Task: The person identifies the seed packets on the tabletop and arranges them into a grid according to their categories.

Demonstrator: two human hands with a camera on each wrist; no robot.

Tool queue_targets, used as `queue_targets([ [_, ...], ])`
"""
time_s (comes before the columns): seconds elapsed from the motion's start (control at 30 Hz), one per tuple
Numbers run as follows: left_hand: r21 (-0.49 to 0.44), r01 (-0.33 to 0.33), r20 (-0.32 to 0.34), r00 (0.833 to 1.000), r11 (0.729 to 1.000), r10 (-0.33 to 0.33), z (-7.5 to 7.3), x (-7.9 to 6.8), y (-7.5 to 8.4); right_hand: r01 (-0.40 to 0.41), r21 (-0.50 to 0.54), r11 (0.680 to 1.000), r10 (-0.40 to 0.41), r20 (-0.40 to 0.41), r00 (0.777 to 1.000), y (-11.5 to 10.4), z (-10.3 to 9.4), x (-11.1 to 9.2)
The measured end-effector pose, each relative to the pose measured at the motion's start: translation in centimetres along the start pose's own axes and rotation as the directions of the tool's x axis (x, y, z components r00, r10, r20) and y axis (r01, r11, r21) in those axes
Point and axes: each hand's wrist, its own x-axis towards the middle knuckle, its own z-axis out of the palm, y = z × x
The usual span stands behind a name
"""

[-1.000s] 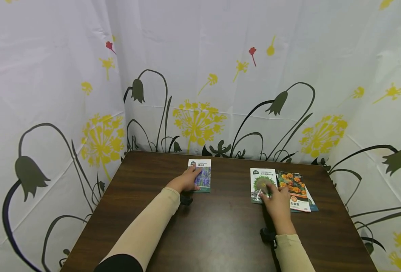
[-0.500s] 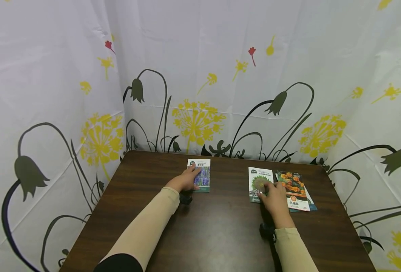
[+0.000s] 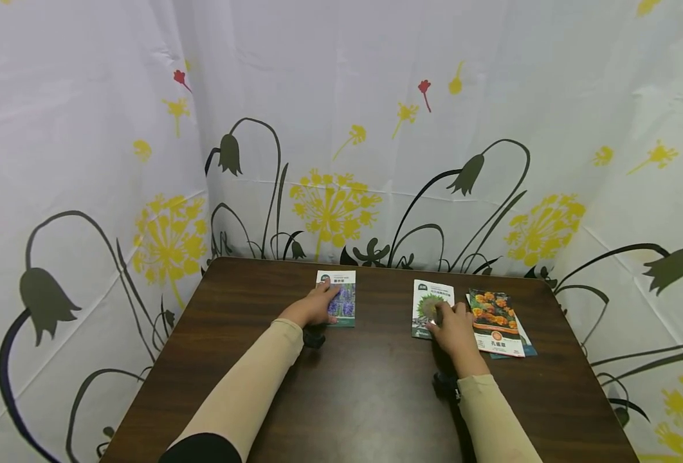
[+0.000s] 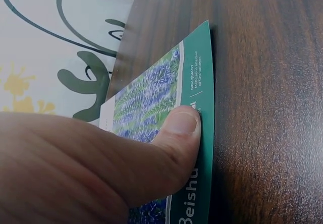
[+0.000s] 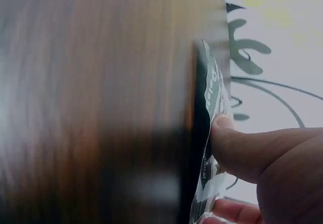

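In the head view, my left hand (image 3: 314, 307) rests on a seed packet with purple flowers (image 3: 346, 302) lying near the table's back edge. Its thumb (image 4: 182, 125) presses the face of this packet beside the green bottom strip, as the left wrist view shows. To the right, my right hand (image 3: 455, 331) pinches another seed packet, white with a round green plant picture (image 3: 428, 297). The right wrist view shows that packet (image 5: 214, 90) tilted and raised off the table, the thumb on its face and fingertips below.
A seed packet with orange flowers (image 3: 494, 315) lies right of my right hand, overlapping a blue-edged packet (image 3: 528, 344). All are on a dark wooden table (image 3: 370, 392). A white curtain with printed flowers (image 3: 330, 77) stands behind the table's back edge.
My right hand has moved left with the green-plant seed packet, away from the orange-flower packet, so the gap between them is wider. The left hand stays on the purple-flower packet.
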Motion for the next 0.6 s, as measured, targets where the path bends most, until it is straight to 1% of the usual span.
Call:
queue_targets([
  [0.2,-0.007,0.0,-0.007,1.0,1.0,0.0,0.0,0.0,-0.2,0.03,-0.02,0.999,-0.029,0.011,1.0,-0.9,0.8,0.4],
  [0.43,0.0,-0.006,-0.011,1.0,1.0,0.006,0.1,0.0,-0.1,0.008,-0.018,1.0,-0.008,0.035,0.999,-1.7,1.4,0.7],
  [0.6,-0.006,-0.006,-0.013,1.0,1.0,0.005,0.0,0.1,-0.1,0.02,-0.009,1.0,-0.02,0.027,0.999,-2.3,1.3,0.9],
])
